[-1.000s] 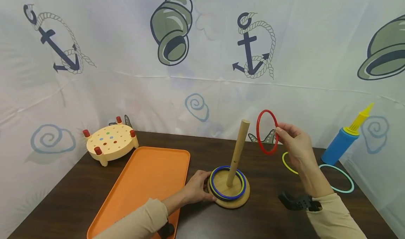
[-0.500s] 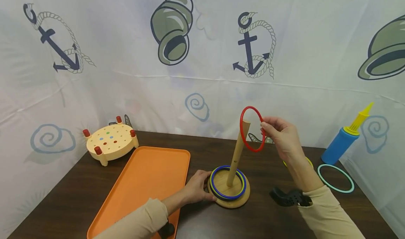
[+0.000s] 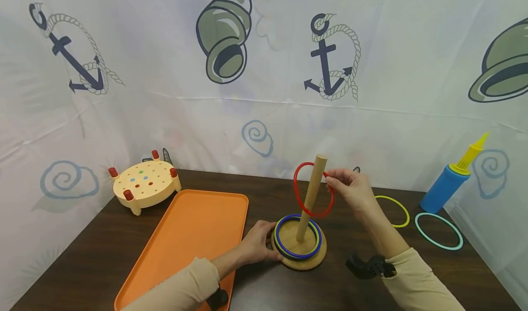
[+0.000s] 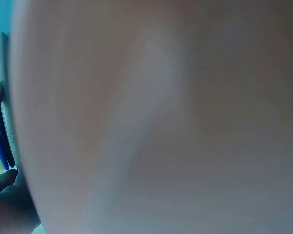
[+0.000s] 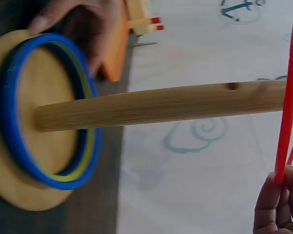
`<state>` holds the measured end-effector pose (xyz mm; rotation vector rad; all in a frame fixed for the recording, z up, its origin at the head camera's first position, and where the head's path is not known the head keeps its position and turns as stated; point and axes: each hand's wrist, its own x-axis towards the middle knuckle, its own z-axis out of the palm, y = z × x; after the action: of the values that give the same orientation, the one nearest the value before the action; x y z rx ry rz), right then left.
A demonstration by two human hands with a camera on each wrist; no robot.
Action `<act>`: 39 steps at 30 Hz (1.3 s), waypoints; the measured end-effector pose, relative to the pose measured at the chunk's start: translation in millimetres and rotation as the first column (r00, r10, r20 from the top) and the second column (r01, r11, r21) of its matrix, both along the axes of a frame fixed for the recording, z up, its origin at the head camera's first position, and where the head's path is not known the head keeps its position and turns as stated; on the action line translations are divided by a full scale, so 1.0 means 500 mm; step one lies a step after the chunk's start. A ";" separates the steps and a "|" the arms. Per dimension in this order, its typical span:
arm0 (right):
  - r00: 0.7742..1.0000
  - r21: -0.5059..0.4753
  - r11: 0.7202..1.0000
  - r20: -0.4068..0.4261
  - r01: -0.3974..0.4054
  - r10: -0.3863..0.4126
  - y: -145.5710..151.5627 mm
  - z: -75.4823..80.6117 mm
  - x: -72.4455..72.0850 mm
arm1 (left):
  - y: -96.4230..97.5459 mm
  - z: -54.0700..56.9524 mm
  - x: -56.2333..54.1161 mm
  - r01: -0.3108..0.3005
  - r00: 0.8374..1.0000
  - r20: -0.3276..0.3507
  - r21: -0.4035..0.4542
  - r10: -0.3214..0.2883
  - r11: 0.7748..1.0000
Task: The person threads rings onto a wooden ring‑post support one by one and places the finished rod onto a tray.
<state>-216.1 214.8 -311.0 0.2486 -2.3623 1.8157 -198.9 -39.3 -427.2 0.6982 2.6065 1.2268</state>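
A wooden ring toss stand, with a round base and an upright peg, is on the dark table. Stacked rings, a blue ring uppermost, lie round the foot of the peg. At the left edge of the base, my left hand grips the rim with thumb and fingers. Pinched by its right side in my right hand is a red ring. It hangs tilted around the upper peg, the peg passing through it. A blurred pale surface fills most of the left wrist view, with dim rings at its left edge.
An orange tray lies left of the stand under my left forearm. Behind it is a pale round pegged toy. To the right are a yellow ring, a mint ring and a blue and yellow hand pump. A patterned curtain backs the table.
My right hand has carried the red ring leftward and down, from right of the peg to around its upper part. My left hand has stayed on the base.
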 end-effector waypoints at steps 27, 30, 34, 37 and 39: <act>0.985 0.213 0.973 0.168 -0.084 0.048 -0.024 -0.167 -0.013 | 0.001 0.002 0.001 0.002 1.000 -0.009 0.009 -0.002 1.000; 0.985 0.228 0.971 0.169 -0.077 0.039 -0.025 -0.172 -0.014 | 0.001 0.003 0.003 -0.002 1.000 -0.013 0.002 0.002 1.000; 0.984 0.232 0.971 0.178 -0.063 0.022 -0.028 -0.177 -0.016 | 0.001 0.004 0.005 -0.006 1.000 -0.009 -0.003 0.006 1.000; 0.983 0.231 0.971 0.181 -0.063 0.021 -0.028 -0.178 -0.017 | 0.003 0.004 0.004 -0.010 1.000 -0.007 -0.006 0.010 1.000; 0.984 0.233 0.970 0.177 -0.064 0.023 -0.028 -0.179 -0.017 | 0.003 0.004 0.003 -0.012 1.000 -0.011 -0.011 0.012 1.000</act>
<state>-224.8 200.9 -400.3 0.1771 -2.7193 1.6292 -197.2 -37.8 -425.0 0.6903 2.6281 1.2143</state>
